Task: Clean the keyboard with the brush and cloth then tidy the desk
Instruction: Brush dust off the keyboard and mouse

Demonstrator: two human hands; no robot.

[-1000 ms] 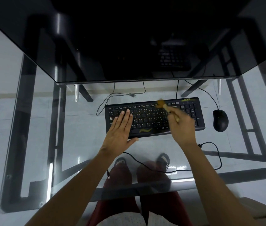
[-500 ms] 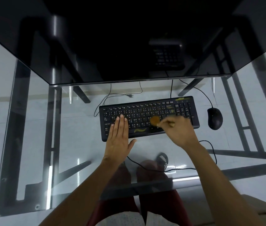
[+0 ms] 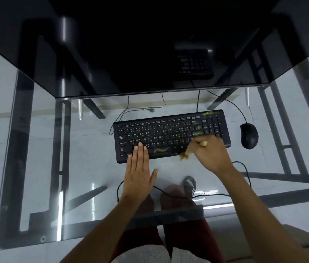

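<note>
Black keyboard (image 3: 170,135) on glass bench (image 3: 93,164), left hand (image 3: 138,171) flat, fingers straight on its near-left keys, right hand (image 3: 211,154) grasping brush (image 3: 185,155), bristles at keyboard's near edge between the hands

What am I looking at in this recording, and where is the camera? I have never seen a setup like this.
There is no machine here. A person wears one wide-angle camera on the head, looking forward and down at their own arms, so the picture bends at the edges. The surface is a glass desk; through it you see the floor, the desk frame and the person's legs. On it lie a black keyboard and, to its right, a black mouse, both wired. The left hand lies flat, fingers straight, on the keyboard's near left part. The right hand has its grip on a small brush, bristles at the keyboard's near edge. No cloth is in view.
</note>
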